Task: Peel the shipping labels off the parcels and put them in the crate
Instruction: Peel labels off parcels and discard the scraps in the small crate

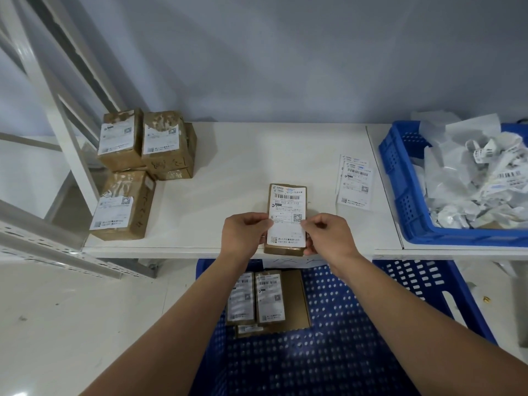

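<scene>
Nearest the person, a blue floor crate (357,310) is sitting under the table's front edge. It is holding a few brown parcels (270,300) lying flat with white labels facing up.

Just above it, both hands are working at the front edge of the white table (228,167). The left hand (245,232) is pinching the left long edge of the shipping label (287,215) between thumb and curled fingers. The right hand (325,232) is pinching the right long edge in the same way. The label is lying on top of a small brown parcel (281,250), which is resting on the table between the two hands. I cannot tell whether its near end is already lifting off the cardboard.

The long axis of the label is running straight away from the person, and both grips are sitting on its nearer half. The peel will therefore probably have to travel from the near end towards the far end. Neither hand is closer than the other.

Farther back and to the right, a small pile of flat loose labels (354,181) is lying on the table. Beside it a second blue crate (400,181) is holding crumpled white label paper (471,190). It is lying on the right hand's side, so that hand would likely be making the drop.

Farthest off, at the back left, stacked labelled parcels (148,144) are waiting.
</scene>
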